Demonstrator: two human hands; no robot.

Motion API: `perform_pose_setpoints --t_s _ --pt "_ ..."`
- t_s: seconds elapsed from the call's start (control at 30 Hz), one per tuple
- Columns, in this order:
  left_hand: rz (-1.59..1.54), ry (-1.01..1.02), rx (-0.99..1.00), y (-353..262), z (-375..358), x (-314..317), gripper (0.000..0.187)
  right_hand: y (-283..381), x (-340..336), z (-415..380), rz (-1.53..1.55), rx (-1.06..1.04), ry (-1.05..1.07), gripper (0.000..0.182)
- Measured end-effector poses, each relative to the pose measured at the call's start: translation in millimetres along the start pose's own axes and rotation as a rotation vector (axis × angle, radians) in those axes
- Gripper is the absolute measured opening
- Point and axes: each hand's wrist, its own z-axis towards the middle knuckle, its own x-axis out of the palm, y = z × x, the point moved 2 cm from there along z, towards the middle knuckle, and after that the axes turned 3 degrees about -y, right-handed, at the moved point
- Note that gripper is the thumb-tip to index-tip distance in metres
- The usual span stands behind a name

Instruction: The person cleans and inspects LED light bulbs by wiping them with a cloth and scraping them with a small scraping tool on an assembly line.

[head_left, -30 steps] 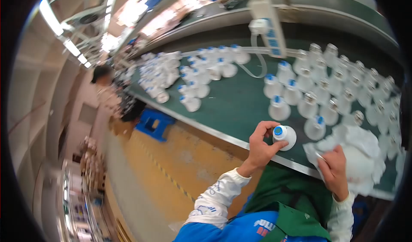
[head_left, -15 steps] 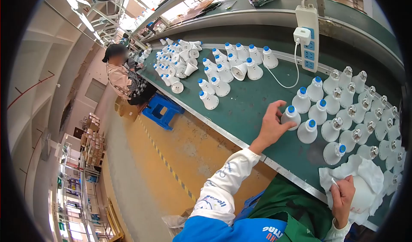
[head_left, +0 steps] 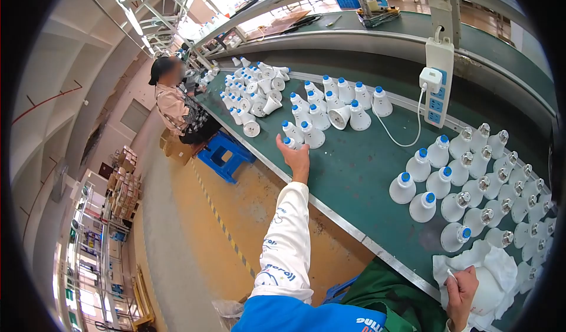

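My left hand [head_left: 296, 160] reaches along the green bench, thumb and fingers closed around a white cone-shaped bulb housing [head_left: 290, 146] with a blue cap. That housing stands upright at the front of a group of similar ones. Low on the right, my right hand [head_left: 462, 292] is closed on a thin white pointed piece [head_left: 450, 272], whose kind I cannot make out. Beside that hand lies a crumpled white cloth or plastic sheet [head_left: 479, 260] around a rounded white object [head_left: 484, 288]. Several blue-capped housings [head_left: 423, 207] stand to the right, in front of rows with silvery tops [head_left: 456, 205].
A heap of housings [head_left: 253, 90], some lying on their sides, sits farther along the bench. A power strip [head_left: 437, 90] with a plugged-in white cable [head_left: 407, 143] is fixed at the back. Another person [head_left: 177, 105] sits near a blue stool [head_left: 226, 158].
My left hand has moved left from a housing beside the right-hand rows to the front housing of the middle group. The right hand stays by the white sheet. The view has shifted slightly.
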Motion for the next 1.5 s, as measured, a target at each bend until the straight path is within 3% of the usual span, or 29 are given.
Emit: perform_pose_setpoints --t_s 0.07,0.2,0.27,0.33,0.4,0.5,0.57,0.63,0.7,0.77,0.83,1.0,1.2,1.5 --pt "-0.092 -0.029 -0.196 7.9 -1.3 -0.5 0.083 -2.0 -0.3 -0.6 -0.01 0.013 0.033 0.014" --pt "-0.013 0.012 -0.216 3.7 -5.4 -10.9 0.068 -0.4 1.4 0.2 0.009 0.012 0.019 0.014" --pt "-0.089 -0.026 -0.189 -18.8 -20.7 -22.0 0.054 4.4 2.5 1.4 -0.033 0.053 0.015 0.013" --pt "-0.226 0.029 -0.103 -29.7 -46.0 -31.1 0.052 6.6 2.8 1.6 -0.03 0.053 0.009 0.012" --pt "-0.405 0.181 0.013 -55.3 -83.7 -43.4 0.049 8.4 4.0 2.5 -0.055 -0.01 0.005 0.01" --pt "-0.449 0.468 0.004 -123.1 -164.9 -71.4 0.048 11.7 0.3 3.9 -0.114 -0.114 0.011 0.011" --pt "-0.454 0.835 0.221 -148.4 -209.8 -77.1 0.048 11.1 0.3 4.4 -0.098 -0.195 -0.029 0.01" --pt "-0.555 1.094 0.144 -168.6 -249.7 -78.3 0.049 11.0 -0.2 3.0 -0.076 -0.207 -0.043 0.008" --pt "-0.597 1.201 0.087 -180.6 -282.4 -73.0 0.048 10.0 -3.5 2.1 -0.098 -0.249 -0.034 0.009" --pt "-0.544 1.209 0.184 -193.7 -299.8 -63.8 0.051 10.3 -5.7 0.7 -0.123 -0.282 -0.039 0.011" --pt "-0.509 1.249 0.109 -189.4 -318.7 -52.7 0.053 9.4 -6.7 -0.7 -0.096 -0.315 -0.063 0.01" --pt "-0.469 1.211 0.248 -186.3 -338.3 -43.3 0.052 3.7 -3.8 -3.9 -0.104 -0.338 -0.063 0.007" --pt "-0.478 1.233 0.22 -183.4 -337.6 -43.4 0.051 4.2 1.9 0.1 -0.175 -0.372 -0.044 0.02" --pt "-0.473 1.276 0.158 -178.1 -338.0 -41.8 0.053 0.7 4.6 2.4 -0.158 -0.36 -0.079 0.02"
